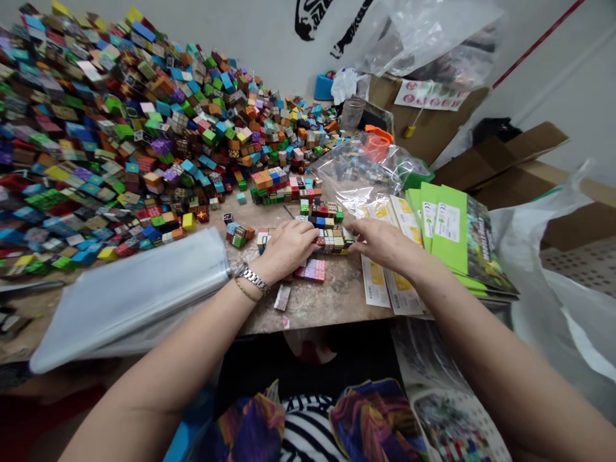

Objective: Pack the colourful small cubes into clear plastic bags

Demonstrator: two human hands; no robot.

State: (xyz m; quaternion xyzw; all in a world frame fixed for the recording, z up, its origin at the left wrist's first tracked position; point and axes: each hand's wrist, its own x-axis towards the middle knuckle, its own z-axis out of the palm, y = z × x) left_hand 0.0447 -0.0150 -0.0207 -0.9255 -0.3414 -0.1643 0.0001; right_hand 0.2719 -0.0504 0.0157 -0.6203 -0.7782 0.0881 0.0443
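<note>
My left hand (290,249) lies over a row of small printed toy cubes (332,240), its fingers together and bent down on them. Part of the row is hidden under that hand. At the row's right end, the thumb and forefinger of my right hand (378,240) are curved around the last cubes. Just behind stand more short rows of cubes (327,210). A pink and lilac cube group (312,270) lies in front, with a loose pale grey piece (282,298) nearer the table edge.
A large heap of colourful cubes (158,122) covers the back left. Clear plastic sleeves (144,289) lie at left. Yellow-white cards (376,282), green packets (450,224), a clear bag (356,173) and orange tape (378,144) are at right, before cardboard boxes (510,160).
</note>
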